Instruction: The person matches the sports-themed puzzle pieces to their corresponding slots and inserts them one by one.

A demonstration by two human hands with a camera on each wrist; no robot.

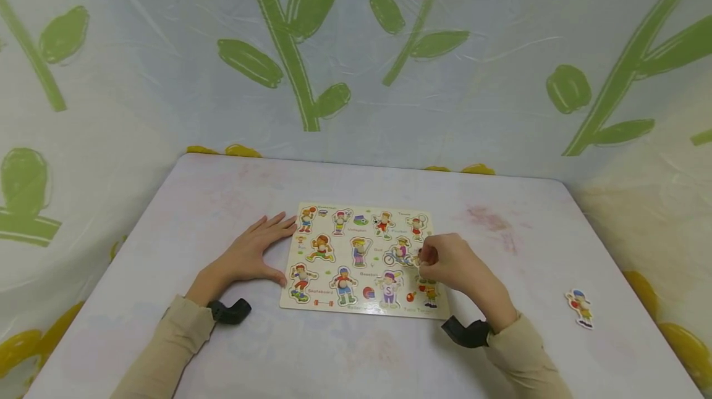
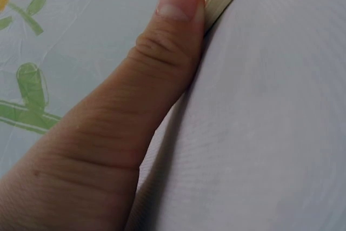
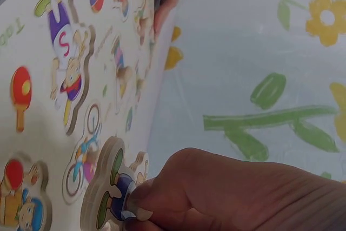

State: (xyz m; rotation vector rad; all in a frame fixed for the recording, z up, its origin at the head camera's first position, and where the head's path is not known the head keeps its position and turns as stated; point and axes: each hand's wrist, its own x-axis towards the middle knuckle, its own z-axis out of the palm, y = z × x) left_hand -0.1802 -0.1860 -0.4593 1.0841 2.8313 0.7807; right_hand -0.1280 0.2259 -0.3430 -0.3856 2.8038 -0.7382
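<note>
A wooden puzzle board (image 1: 342, 243) with sports figures lies on the table. My left hand (image 1: 250, 257) is spread beside its left edge, fingertips touching near the upper corner and thumb near the lower one. In the left wrist view, the thumb (image 2: 173, 31) lies against the board's side. My right hand (image 1: 453, 263) pinches a puzzle piece (image 3: 111, 193) between thumb and fingers over the board's right part. That piece shows a figure in blue with green shoes; the fingers cover part of it. Below that hand, a table tennis figure (image 3: 27, 204) shows on the board.
A loose puzzle piece (image 1: 580, 308), a figure in a blue cap, lies on the table to the right. The pale table (image 1: 361, 356) meets flower-printed cloth (image 1: 178, 65) behind and at the sides. Each wrist wears a black strap mount (image 1: 466, 331).
</note>
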